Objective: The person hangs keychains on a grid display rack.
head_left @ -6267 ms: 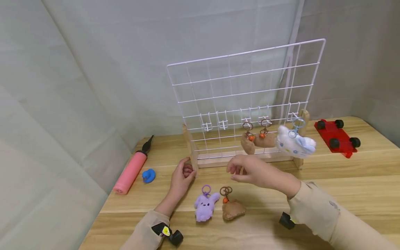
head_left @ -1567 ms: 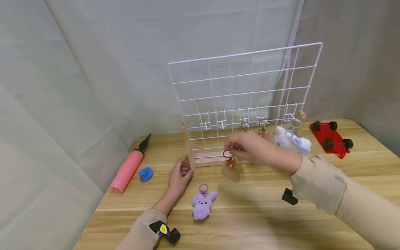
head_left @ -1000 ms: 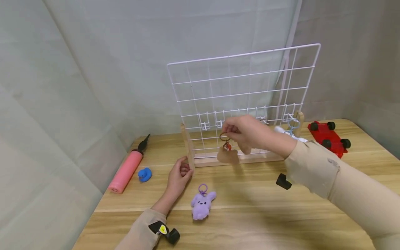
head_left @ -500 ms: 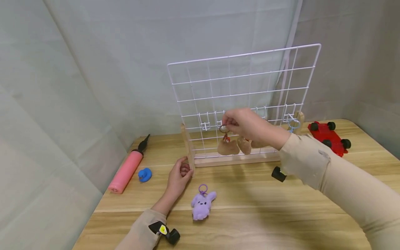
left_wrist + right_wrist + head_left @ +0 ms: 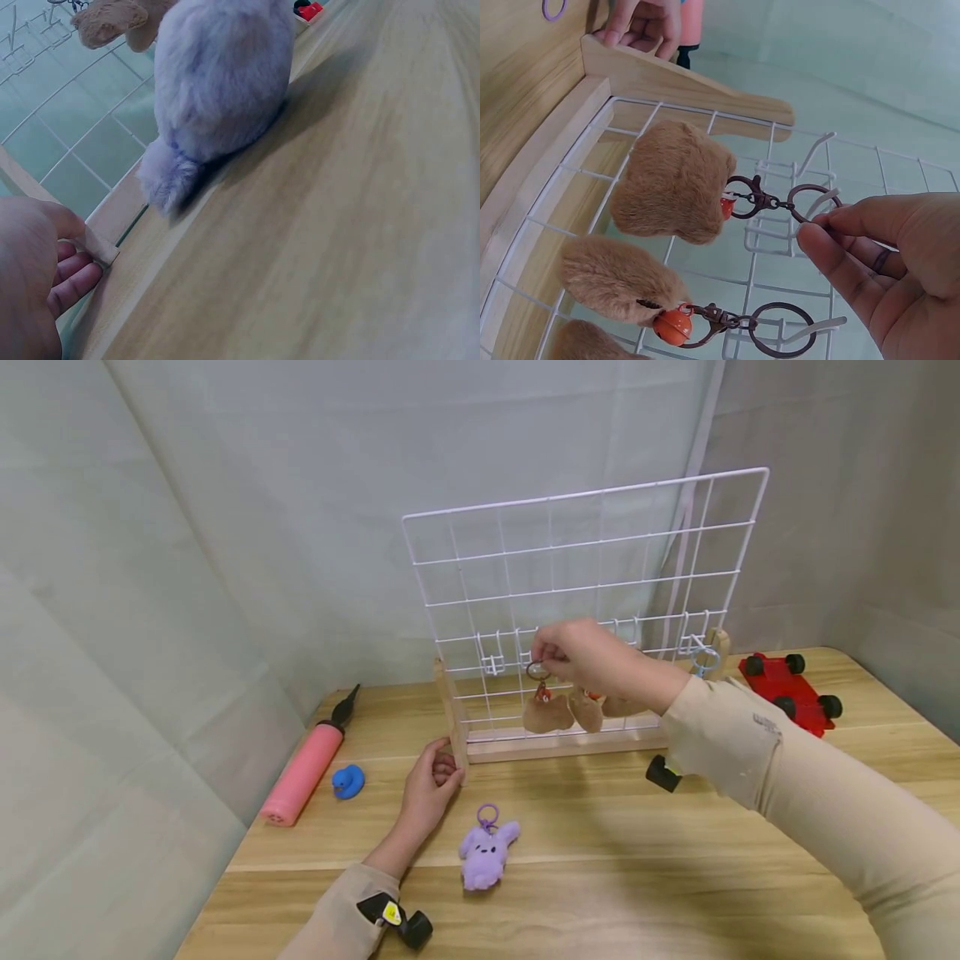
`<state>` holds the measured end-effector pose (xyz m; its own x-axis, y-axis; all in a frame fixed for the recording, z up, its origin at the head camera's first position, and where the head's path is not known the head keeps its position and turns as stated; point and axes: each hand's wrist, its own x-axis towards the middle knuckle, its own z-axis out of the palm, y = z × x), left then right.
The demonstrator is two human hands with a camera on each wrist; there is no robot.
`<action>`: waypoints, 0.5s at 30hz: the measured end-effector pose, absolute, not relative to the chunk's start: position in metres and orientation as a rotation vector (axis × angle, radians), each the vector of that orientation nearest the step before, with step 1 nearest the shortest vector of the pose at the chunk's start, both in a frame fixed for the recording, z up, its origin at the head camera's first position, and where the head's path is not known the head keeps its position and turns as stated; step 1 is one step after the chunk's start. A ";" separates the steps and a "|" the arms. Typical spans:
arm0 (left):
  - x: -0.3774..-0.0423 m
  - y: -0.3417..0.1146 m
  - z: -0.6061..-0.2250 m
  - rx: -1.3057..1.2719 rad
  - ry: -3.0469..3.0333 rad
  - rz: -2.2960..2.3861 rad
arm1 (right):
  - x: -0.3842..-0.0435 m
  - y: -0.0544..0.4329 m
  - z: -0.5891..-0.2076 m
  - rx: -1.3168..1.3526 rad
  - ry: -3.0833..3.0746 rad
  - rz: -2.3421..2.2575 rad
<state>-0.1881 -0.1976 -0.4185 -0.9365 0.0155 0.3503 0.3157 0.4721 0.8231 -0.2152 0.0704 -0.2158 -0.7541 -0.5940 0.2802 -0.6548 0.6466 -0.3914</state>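
My right hand pinches the dark metal ring of a brown plush keychain between thumb and fingertips. In the right wrist view, a white hook's prong shows within that ring. The keychain hangs before a white wire grid rack. Beside it hang another brown plush keychain and a third, partly behind the right hand. My left hand grips the rack's left wooden end piece near its base. A purple plush keychain lies on the table just right of the left forearm.
An unoccupied hook sits at the grid's left. At its right end hangs a keychain with a light blue ring, its plush hidden by the sleeve. A pink hand pump and blue toy duck lie left; a red toy car lies right.
The brown keychain that lay beside the purple one was picked up by my right hand and raised to the hooks. In the last half second it barely moves. My left hand stays put.
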 end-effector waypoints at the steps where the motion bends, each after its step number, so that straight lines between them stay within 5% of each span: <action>1: -0.191 -0.199 -0.423 -0.272 -2.429 -1.457 | -0.215 0.070 -0.216 1.045 -2.731 0.724; 15: -0.194 -0.203 -0.429 -0.298 -2.418 -1.457 | -0.216 0.067 -0.218 1.019 -2.792 0.685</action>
<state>-0.1937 -0.2026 -0.4294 -0.9330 0.0214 0.3594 0.3277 0.4639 0.8231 -0.2165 0.0667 -0.2179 -0.7731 -0.5899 0.2332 -0.6308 0.6767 -0.3796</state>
